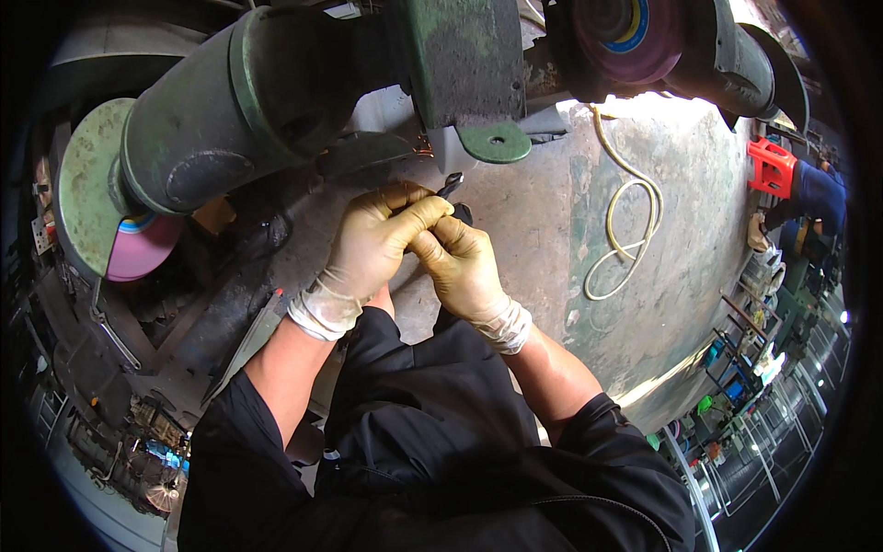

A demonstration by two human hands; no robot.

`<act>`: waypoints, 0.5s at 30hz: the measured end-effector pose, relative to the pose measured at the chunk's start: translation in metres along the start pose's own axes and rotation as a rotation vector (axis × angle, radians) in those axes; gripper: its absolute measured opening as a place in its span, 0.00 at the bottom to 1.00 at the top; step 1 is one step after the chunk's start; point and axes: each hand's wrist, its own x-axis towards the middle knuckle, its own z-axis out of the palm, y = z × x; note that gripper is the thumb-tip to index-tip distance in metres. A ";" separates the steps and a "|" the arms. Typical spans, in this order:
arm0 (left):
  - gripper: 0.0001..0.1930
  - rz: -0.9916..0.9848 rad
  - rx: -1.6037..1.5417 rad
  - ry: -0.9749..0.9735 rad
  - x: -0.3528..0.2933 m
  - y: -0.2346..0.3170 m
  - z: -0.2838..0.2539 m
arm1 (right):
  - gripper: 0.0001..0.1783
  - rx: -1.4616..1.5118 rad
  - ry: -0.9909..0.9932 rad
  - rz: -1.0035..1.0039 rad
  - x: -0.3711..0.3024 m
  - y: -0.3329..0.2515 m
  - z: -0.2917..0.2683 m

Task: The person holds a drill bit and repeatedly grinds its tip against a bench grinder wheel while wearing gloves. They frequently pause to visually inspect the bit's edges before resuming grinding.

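Both hands wear thin, pale gloves stained yellow-brown over the fingers. My left hand [368, 244] is closed, thumb and fingertips pinched together at the middle of the view. Against it, my right hand [467, 274] is also pinched shut, its fingertips touching the left ones. A small dark metal piece with a shiny tip [452, 184] pokes out beyond the joined fingers; most of it is hidden by them, so its exact kind does not show. Just beyond its tip hangs the green machine's housing, with a rounded tab [495, 143]. A few orange specks, like sparks, show left of that tab.
A large green bench grinder [212, 120] spans the top, with a pink grinding wheel [145, 248] at left and another pink wheel [635, 46] at upper right. A pale hose [609, 216] loops over the concrete floor. Far right, a person in blue [819, 198] is near a red stool [771, 168].
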 end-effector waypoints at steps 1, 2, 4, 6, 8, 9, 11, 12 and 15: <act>0.06 0.044 0.038 0.028 -0.002 0.001 0.002 | 0.11 0.000 0.000 -0.028 0.000 0.001 -0.001; 0.06 0.089 0.076 0.055 -0.005 0.001 0.006 | 0.11 0.000 -0.001 -0.055 0.000 0.002 -0.003; 0.08 0.174 0.167 0.095 -0.008 0.001 0.007 | 0.10 0.001 -0.059 -0.079 0.002 0.009 -0.007; 0.09 0.257 0.278 0.116 -0.008 0.000 0.004 | 0.10 0.028 -0.083 -0.102 0.004 0.002 -0.005; 0.08 0.301 0.381 0.137 -0.009 0.006 0.004 | 0.09 0.026 -0.096 -0.122 0.008 0.002 -0.004; 0.08 0.323 0.432 0.148 -0.009 0.010 0.005 | 0.09 0.024 -0.102 -0.132 0.009 0.001 -0.004; 0.07 0.388 0.502 0.175 -0.008 0.015 0.005 | 0.09 0.045 -0.110 -0.137 0.012 0.001 -0.002; 0.06 0.419 0.536 0.188 -0.007 0.015 0.005 | 0.09 0.055 -0.114 -0.139 0.013 0.001 -0.001; 0.07 0.461 0.499 0.221 -0.003 0.009 0.002 | 0.08 0.051 -0.118 -0.125 0.014 -0.005 0.000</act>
